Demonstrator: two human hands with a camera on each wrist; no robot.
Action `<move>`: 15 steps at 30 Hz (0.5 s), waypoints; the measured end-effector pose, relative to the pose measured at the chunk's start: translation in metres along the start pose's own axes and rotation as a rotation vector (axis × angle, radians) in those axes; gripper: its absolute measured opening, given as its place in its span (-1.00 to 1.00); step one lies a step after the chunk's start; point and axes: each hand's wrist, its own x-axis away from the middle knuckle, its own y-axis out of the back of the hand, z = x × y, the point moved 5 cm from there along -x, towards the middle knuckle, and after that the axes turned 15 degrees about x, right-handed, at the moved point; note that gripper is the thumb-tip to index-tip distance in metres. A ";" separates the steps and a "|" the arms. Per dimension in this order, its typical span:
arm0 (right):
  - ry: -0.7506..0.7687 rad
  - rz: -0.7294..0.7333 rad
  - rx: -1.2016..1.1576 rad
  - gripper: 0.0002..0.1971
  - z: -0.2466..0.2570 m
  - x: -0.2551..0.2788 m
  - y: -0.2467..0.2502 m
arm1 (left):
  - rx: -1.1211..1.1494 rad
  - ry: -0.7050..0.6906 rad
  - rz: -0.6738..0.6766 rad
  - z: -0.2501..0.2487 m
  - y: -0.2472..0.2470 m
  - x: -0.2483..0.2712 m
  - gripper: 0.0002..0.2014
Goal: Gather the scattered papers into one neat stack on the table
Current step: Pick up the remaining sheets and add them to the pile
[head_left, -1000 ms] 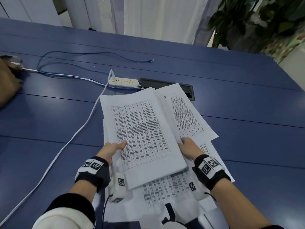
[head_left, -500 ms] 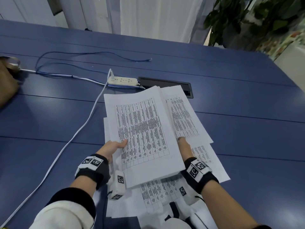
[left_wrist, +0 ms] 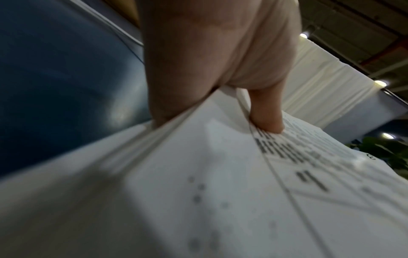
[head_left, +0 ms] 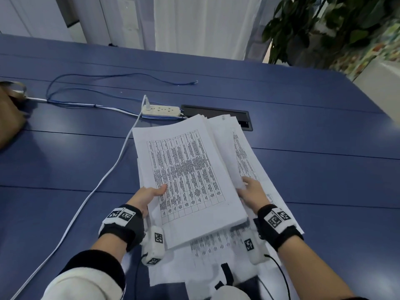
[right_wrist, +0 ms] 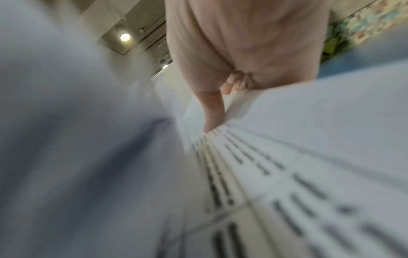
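Your left hand (head_left: 149, 194) pinches the lifted sheaf (head_left: 188, 178); your right hand (head_left: 252, 191) grips the right sheets (head_left: 244, 152). Mid-gather: next, square both together on the bench (head_left: 324, 169).

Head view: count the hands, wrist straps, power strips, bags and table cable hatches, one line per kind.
Hands: 2, left hand and right hand
Black wrist straps: 2
White power strip: 1
Brown bag: 1
Cable hatch: 1
Total: 7
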 end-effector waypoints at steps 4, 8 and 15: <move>-0.028 -0.105 -0.143 -0.50 -0.003 -0.008 0.012 | -0.103 -0.017 -0.010 -0.006 -0.012 0.016 -0.20; -0.063 0.021 -0.248 -0.72 0.001 -0.004 -0.009 | -0.124 -0.106 0.012 -0.008 -0.029 0.015 -0.22; -0.051 0.141 -0.361 -0.41 -0.009 -0.004 -0.018 | -0.294 -0.323 -0.072 -0.014 -0.038 0.012 -0.23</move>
